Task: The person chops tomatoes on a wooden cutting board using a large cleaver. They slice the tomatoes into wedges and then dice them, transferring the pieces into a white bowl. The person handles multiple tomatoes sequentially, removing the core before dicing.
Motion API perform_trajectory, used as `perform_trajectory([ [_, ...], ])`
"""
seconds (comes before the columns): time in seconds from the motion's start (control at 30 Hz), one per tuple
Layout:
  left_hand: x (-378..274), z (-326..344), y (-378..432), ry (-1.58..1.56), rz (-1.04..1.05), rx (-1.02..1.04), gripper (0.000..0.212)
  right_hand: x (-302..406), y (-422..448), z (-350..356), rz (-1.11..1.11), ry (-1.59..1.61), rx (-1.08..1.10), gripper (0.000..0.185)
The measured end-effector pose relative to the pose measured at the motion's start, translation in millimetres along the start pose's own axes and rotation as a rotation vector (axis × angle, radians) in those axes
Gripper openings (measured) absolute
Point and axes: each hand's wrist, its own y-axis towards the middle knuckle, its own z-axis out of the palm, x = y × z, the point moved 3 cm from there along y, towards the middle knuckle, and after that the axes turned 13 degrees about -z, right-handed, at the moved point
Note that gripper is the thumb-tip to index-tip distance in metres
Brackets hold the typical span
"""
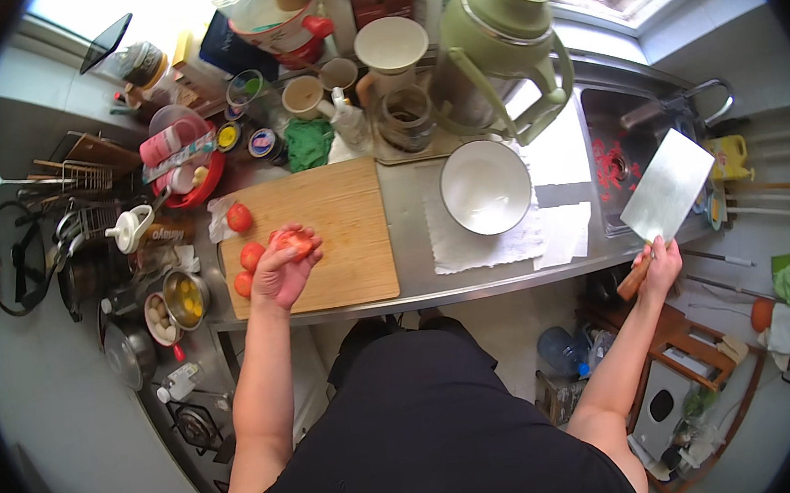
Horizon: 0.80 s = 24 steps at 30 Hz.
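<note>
My left hand (287,273) is raised over the left part of a wooden cutting board (348,236), fingers closed around a cut piece of tomato (295,244). Behind and beside it on the board's left side lie a few peeled-looking tomatoes (239,218). My right hand (662,267) grips the wooden handle of a cleaver (669,184) out to the right. Its broad steel blade points up and away, above the right edge of the sink. Between my hands a white bowl with a dark rim (486,188) stands on a white cloth (448,250).
Red scraps lie in the steel sink (592,159). A green thermos jug (500,40) stands behind the bowl. To the left are a metal bowl of egg yolks (186,300), a bowl of eggs (160,320) and a gas burner (196,426). Jars and cups crowd the back.
</note>
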Motion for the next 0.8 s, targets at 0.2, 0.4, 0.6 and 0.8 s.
perform_trajectory([
  [0.2, 17.2, -34.9, 11.4, 0.186, -0.050, -0.277, 0.049, 57.0, -97.9, 59.8, -0.036, 0.140, 0.130, 0.014],
  [0.4, 20.6, -45.0, 43.7, 1.232, -0.024, -0.749, 0.049, 83.0, -176.1, 126.4, 0.034, 0.186, 0.383, 0.009],
  [0.6, 19.7, -28.8, 73.0, 1.709, -0.033, -0.951, 0.054, 58.7, -225.5, 215.0, 0.018, -0.021, 0.894, 0.025],
  [0.8, 12.9, -23.5, 59.0, 1.662, -0.116, -1.003, 0.056, 34.3, -259.3, 277.5, -0.482, -0.466, 1.149, 0.016],
])
